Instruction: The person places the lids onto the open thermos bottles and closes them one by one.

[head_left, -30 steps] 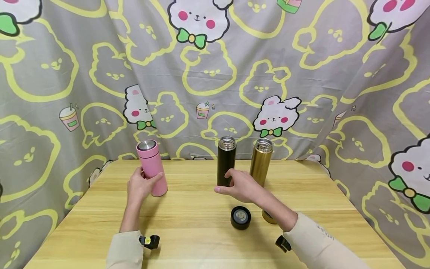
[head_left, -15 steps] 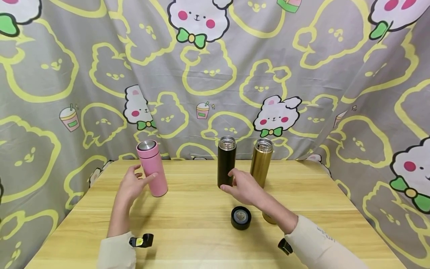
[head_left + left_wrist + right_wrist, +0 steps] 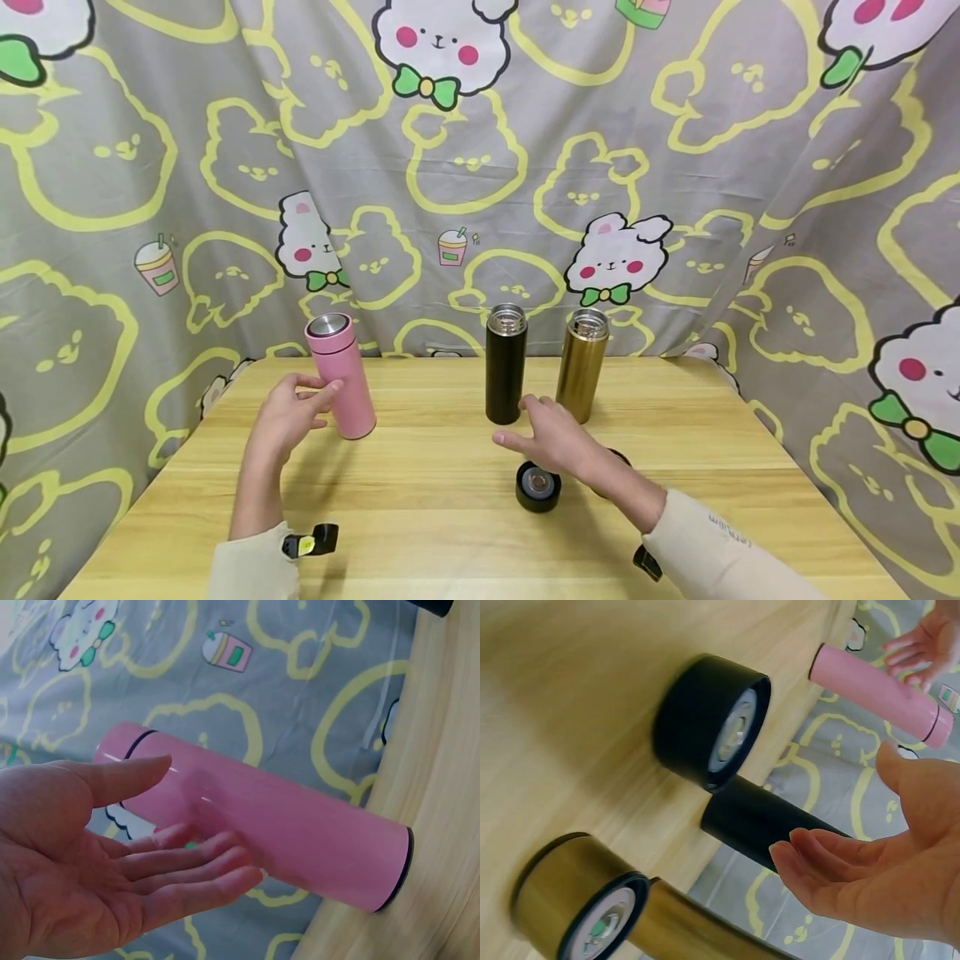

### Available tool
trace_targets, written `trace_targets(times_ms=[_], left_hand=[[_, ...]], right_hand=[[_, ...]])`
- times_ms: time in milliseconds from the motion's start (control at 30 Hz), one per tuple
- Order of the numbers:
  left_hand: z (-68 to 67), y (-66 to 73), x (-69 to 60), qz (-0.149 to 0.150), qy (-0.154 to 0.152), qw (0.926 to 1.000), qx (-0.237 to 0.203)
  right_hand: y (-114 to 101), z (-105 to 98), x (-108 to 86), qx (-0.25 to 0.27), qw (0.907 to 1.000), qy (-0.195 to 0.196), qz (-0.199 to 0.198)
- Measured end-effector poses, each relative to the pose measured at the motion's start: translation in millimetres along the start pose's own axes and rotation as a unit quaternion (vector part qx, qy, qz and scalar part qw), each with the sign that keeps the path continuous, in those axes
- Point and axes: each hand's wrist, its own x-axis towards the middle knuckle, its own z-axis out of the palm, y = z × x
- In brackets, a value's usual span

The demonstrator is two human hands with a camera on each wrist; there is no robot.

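Note:
A pink thermos flask (image 3: 346,383) with its lid on stands upright at the left. Beside it is my left hand (image 3: 287,415); in the left wrist view this hand (image 3: 127,862) has its fingers extended and grips nothing. Further right, a black thermos (image 3: 506,367) and a gold thermos (image 3: 582,367) stand without lids, their steel mouths showing. My right hand (image 3: 558,437) hovers in front of them, thumb and fingers apart, holding nothing. Just below it lies a black lid (image 3: 537,487), underside up. The gold lid (image 3: 577,892) is mostly hidden behind my right forearm in the head view.
A light wooden table (image 3: 420,517) bears everything. Behind it hangs a grey curtain (image 3: 480,167) with yellow cartoon outlines, close to the table's back edge. Dark wrist cameras sit at both sleeves.
My left hand has drawn back leftward from the pink thermos, its fingers loosening. My right hand has moved away from the black thermos, down and slightly right. The thermoses have stayed put.

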Motion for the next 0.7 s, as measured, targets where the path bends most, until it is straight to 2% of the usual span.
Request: trace_targets(times_ms=[167,333,467,700], left_hand=[[5.8,3.6,-1.1,0.032,0.008,0.9994,-0.003],[18.8,12.5,-2.6,0.066,0.021,0.9976,0.006],[36.0,21.2,-1.9,0.092,0.019,0.9954,0.016],[72.5,30.1,-0.9,0.126,-0.021,0.9918,0.008]], right_hand=[[6,7,-3.6,0.000,0.9997,-0.023,0.008],[10,13,-8.4,-0.002,0.9992,-0.039,0.009],[12,15,-12.1,-0.003,0.9991,-0.042,0.004],[15,17,-17.5,-0.002,0.9977,-0.067,0.008]])
